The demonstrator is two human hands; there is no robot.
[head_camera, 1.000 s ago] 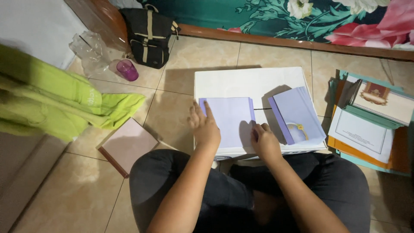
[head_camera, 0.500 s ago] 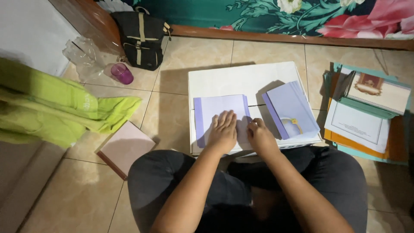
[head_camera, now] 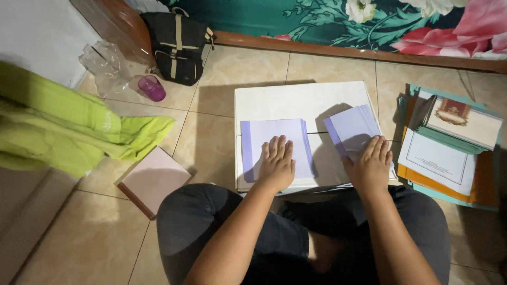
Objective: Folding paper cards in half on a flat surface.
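Under the left hand (head_camera: 275,163), in the head view, lies a pale purple sheet (head_camera: 274,142) on a white board (head_camera: 301,100). The hand is spread flat, palm down, fingers nearly together, gripping nothing; it seems to press the sheet so it stays flat and does not slide. Beyond the fingertips the sheet runs on toward the far edge of the board, and its darker folded margin lies left of the hand. Its long axis runs left to right, square with the board's edges.

Just right of that hand, with bare board between, the right hand (head_camera: 371,164) also lies open and flat, fingers slightly fanned, its fingertips resting on the near end of a purple stack (head_camera: 353,126). The stack is turned a little, its far corner pointing away and to the right, probably kept there within easy reach. Further right of this hand sit piled printed cards (head_camera: 449,153). Well left of the left hand are a pink book (head_camera: 154,179) and green cloth (head_camera: 63,126).
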